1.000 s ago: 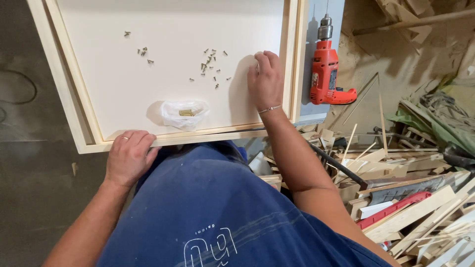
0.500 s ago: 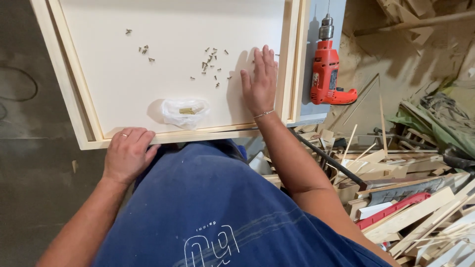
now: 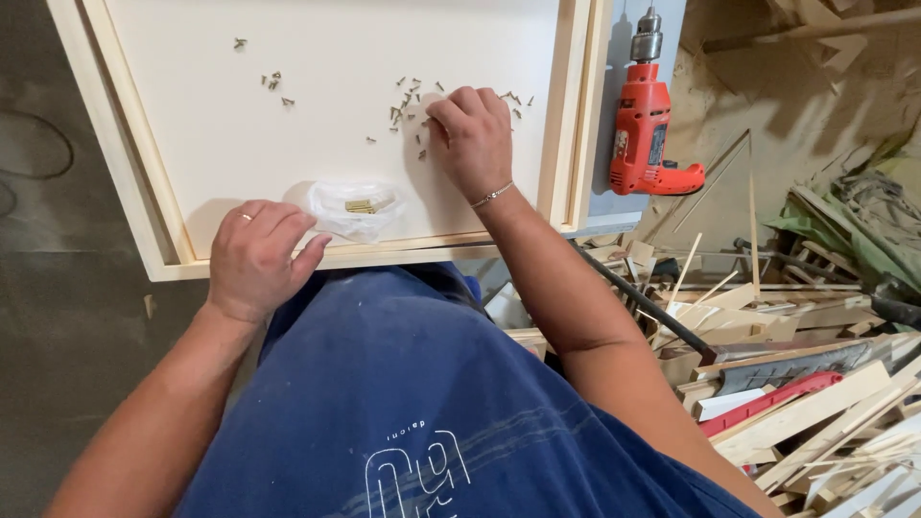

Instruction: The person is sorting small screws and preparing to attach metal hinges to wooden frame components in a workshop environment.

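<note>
A white panel (image 3: 326, 115) in a pale wooden frame (image 3: 125, 153) lies in front of me. Small brass screws (image 3: 408, 91) are scattered on it, and my right hand (image 3: 475, 139) sits over them with its fingers curled down, the tips among the screws. Whether a screw is pinched between them is hidden. My left hand (image 3: 254, 254) rests flat on the frame's near rail, fingers on top, holding nothing. Beside it lies a clear plastic bag (image 3: 355, 206) with a few screws inside.
A red electric drill (image 3: 643, 134) lies just right of the frame. A heap of wood offcuts and strips (image 3: 787, 364) fills the right side, with a dark rod (image 3: 643, 302) across it. A dark floor (image 3: 58, 317) lies to the left.
My right hand slid left from the frame's right rail and curled its flat fingers onto the scattered screws. My left hand shifted right along the near rail.
</note>
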